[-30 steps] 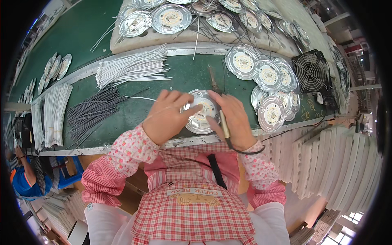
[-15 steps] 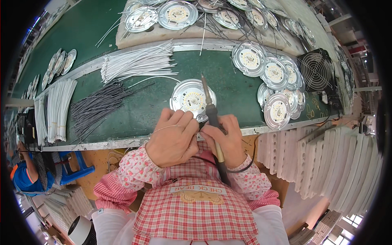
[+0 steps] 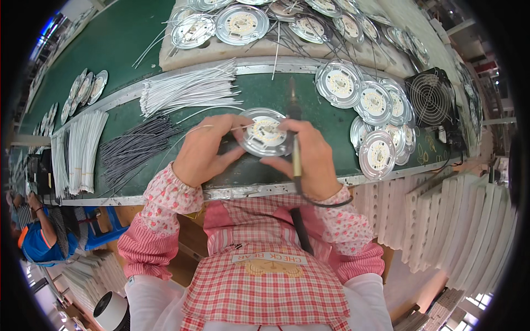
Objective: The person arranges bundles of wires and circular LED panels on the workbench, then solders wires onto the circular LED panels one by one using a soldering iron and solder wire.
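Note:
A round silver LED light plate [image 3: 267, 144] with yellow chips is held between my hands, just above the green bench. My left hand [image 3: 203, 150] pinches its left edge, thumb and fingers curled round the rim. A thin wire crosses that hand's fingers toward the plate. My right hand [image 3: 313, 157] grips the plate's right edge with fingers on top and thumb below. A soldering iron [image 3: 295, 110] is also lodged in the right hand, tip pointing away from me, its cord looping at the wrist. A white lead [image 3: 212, 108] runs left from behind the plate.
Bundles of white wires [image 3: 187, 88] and dark grey wires [image 3: 135, 146] lie left. Finished-looking plates [image 3: 377, 154] are stacked right, beside a black fan [image 3: 429, 98]. More plates cover a pale foam board [image 3: 265, 47] at the back. Foam sheets [image 3: 447, 226] stand below right.
Both hands have spread apart and moved up to the plate's sides. The plate is now lifted and slightly shifted, and the iron has moved a little right and farther away.

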Available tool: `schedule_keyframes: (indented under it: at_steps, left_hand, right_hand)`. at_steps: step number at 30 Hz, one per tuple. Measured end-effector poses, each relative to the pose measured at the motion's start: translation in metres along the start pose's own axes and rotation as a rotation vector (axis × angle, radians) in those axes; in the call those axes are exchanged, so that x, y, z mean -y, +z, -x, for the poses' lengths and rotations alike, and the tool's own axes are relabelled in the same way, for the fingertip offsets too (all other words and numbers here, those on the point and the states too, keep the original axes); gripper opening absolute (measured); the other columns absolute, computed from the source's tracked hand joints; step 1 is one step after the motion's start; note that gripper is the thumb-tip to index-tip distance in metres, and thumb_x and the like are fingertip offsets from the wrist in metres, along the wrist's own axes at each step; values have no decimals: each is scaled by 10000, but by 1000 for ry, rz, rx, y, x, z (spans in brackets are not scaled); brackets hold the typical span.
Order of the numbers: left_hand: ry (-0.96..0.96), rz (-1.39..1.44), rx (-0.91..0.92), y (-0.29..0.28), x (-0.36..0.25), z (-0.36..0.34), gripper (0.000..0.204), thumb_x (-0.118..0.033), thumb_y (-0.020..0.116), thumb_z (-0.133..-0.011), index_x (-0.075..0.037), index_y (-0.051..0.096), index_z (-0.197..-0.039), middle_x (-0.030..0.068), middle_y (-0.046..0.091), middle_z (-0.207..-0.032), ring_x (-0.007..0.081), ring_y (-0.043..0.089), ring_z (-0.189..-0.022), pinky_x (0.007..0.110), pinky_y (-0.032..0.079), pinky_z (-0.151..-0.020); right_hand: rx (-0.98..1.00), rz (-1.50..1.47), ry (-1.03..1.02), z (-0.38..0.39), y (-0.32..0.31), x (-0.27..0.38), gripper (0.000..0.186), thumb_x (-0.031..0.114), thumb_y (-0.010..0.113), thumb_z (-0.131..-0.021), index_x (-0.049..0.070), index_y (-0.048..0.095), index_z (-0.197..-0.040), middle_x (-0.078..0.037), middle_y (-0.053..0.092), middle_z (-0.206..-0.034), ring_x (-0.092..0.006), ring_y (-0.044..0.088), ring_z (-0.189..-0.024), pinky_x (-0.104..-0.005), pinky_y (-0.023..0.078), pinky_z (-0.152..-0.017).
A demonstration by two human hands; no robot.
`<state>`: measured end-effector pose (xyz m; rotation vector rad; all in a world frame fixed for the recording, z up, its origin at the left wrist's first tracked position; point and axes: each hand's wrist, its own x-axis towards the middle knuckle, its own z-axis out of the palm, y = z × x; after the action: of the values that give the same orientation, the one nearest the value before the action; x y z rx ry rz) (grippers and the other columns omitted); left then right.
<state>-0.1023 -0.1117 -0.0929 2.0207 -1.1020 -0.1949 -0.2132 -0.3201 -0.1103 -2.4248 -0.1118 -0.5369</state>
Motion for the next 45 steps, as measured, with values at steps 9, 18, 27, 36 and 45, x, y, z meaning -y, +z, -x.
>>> schedule_keyframes:
  at_steps: [9,18,27,36,45]
  left_hand:
    - [157,-137,-55,7,-26,-12,337,-141,844,-700,-83,681,-989,19,684,-888,241,617,-826,345,472,-775]
    - [157,-307,-202,47,-33,14,101,-123,725,-802,-80,644,-843,28,669,-879,229,652,-832,392,468,-864]
    - [160,-448,-160,54,-41,10,97,-106,727,-746,-95,640,-787,15,655,-888,198,635,-808,416,440,-891]
    - [189,-479,-140,55,-43,7,107,-113,728,-743,-96,628,-778,15,624,-858,183,628,-834,415,435,-886]
    - [147,-486,-96,58,-42,3,106,-102,723,-748,-96,621,-778,20,636,-880,211,621,-785,401,435,-844]
  right_hand:
    - [130,-404,80,0,-26,-28,660,182,880,-725,80,508,-1261,-139,631,-1138,-299,630,-1048,-360,496,-898]
    - [-39,50,68,58,-51,2,308,107,756,-815,41,679,-1105,-128,665,-873,-285,667,-817,-351,521,-691]
    - [-172,-349,185,85,-33,18,235,11,559,-925,-21,669,-1130,-109,695,-775,-149,692,-650,-262,526,-580]
    - [-105,-526,314,86,-27,18,237,25,523,-961,-33,641,-1158,-115,696,-785,-149,697,-678,-256,533,-599]
    - [-173,-716,496,86,-14,33,242,39,512,-973,-41,599,-1184,-71,631,-690,-109,610,-592,-250,486,-569]
